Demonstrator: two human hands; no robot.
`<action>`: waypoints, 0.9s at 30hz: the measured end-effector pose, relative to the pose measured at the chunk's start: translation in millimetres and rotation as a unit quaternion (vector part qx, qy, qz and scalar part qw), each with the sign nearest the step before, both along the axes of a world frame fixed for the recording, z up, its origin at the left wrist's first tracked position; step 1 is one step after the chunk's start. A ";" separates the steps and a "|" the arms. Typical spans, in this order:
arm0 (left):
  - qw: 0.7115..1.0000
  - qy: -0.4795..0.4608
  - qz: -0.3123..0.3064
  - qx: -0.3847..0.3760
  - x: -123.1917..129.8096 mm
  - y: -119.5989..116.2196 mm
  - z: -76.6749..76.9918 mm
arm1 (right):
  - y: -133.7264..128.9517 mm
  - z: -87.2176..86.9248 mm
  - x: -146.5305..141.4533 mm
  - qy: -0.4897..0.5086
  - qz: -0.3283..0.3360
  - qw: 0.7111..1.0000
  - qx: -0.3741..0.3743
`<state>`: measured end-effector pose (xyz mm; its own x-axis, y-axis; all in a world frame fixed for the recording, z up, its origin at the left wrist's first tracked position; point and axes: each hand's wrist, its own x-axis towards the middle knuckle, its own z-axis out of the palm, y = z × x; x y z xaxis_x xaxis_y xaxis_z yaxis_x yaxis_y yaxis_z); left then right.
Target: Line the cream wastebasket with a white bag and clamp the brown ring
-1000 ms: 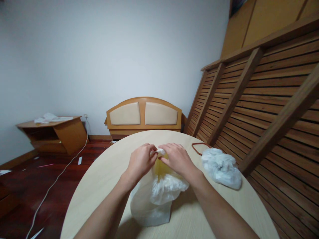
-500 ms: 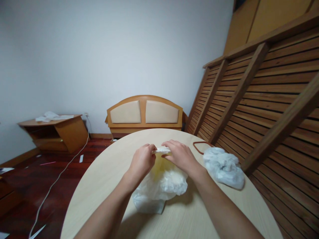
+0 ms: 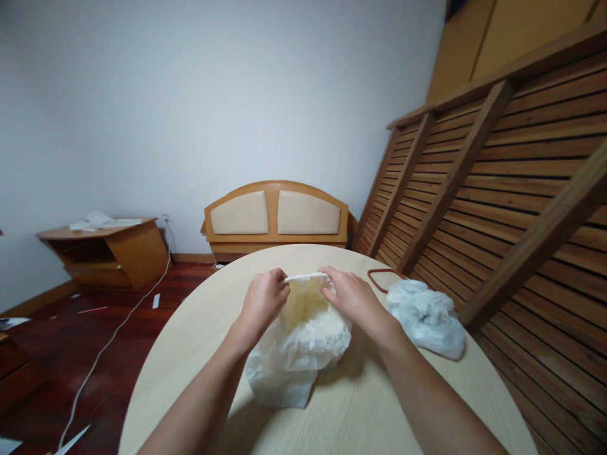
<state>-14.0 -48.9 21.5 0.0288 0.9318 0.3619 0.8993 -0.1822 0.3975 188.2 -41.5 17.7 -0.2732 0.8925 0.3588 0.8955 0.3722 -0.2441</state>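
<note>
A thin white plastic bag (image 3: pixel 303 344) stands crumpled in the middle of the round table, its lower flap spread toward me. Yellow shows inside its mouth; whether this is a container under the film I cannot tell. My left hand (image 3: pixel 266 300) pinches the far rim of the bag on the left side. On the right side of the same rim, my right hand (image 3: pixel 351 294) grips the edge, thumb inside and fingers over the top. Between both hands the rim is stretched taut.
Another bunched white plastic bag (image 3: pixel 427 319) lies on the table (image 3: pixel 190 354) at right, beside a brown loop (image 3: pixel 379 281). Slatted wooden panels (image 3: pixel 512 208) lean close by on the right. Behind stands a headboard (image 3: pixel 275 215); a cable (image 3: pixel 102 354) crosses the floor at left.
My hands have moved apart, the left one leftward and the right one slightly right. The bag's rim between them has widened, and more of the yellow inside shows.
</note>
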 end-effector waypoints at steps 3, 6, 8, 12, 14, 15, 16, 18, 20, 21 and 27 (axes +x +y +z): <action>1.000 0.007 -0.002 -0.004 2.1 -0.2 0.6 | -0.6 -3.1 -5.2 -0.025 -0.054 0.998 -0.005; 1.000 0.016 -0.003 -0.002 2.9 -0.3 0.1 | -0.5 -3.5 -7.4 -0.037 -0.084 0.996 -0.012; 1.000 0.020 0.003 -0.003 2.5 0.0 -0.4 | -0.1 -3.2 -6.0 -0.025 -0.072 0.997 -0.011; 1.000 0.011 0.015 0.001 -1.7 3.5 -0.9 | 0.3 -2.0 0.0 0.016 -0.039 0.999 0.019; 1.000 -0.007 0.021 -0.001 -5.2 7.5 -1.6 | 0.7 -1.5 2.0 0.033 -0.037 0.998 0.028; 0.999 -0.024 0.021 -0.002 -7.2 9.9 -2.4 | 1.2 -1.7 2.4 0.039 -0.036 0.998 0.025; 0.999 -0.046 0.019 -0.001 -9.1 12.4 -3.5 | 1.8 -2.1 2.5 0.044 -0.035 0.998 0.019; 0.995 -0.102 0.009 0.014 -12.6 17.4 -6.8 | 3.8 -3.9 1.9 0.046 -0.028 0.999 0.006; 0.987 -0.155 -0.007 0.032 -15.3 21.8 -11.1 | 6.6 -6.2 1.3 0.046 -0.028 0.999 -0.001; 0.984 -0.176 -0.015 0.035 -16.2 23.6 -13.3 | 8.3 -7.3 1.4 0.047 -0.029 0.998 -0.003; 0.962 -0.249 -0.077 0.076 -13.4 27.7 -26.1 | 18.1 -6.8 11.7 0.069 -0.033 0.997 -0.008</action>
<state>-27.4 -21.2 -4.6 -0.0504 0.8655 0.4984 0.5616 -0.3881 0.7308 199.9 -23.5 10.9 -0.1634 0.9125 0.3750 0.8750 0.3096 -0.3721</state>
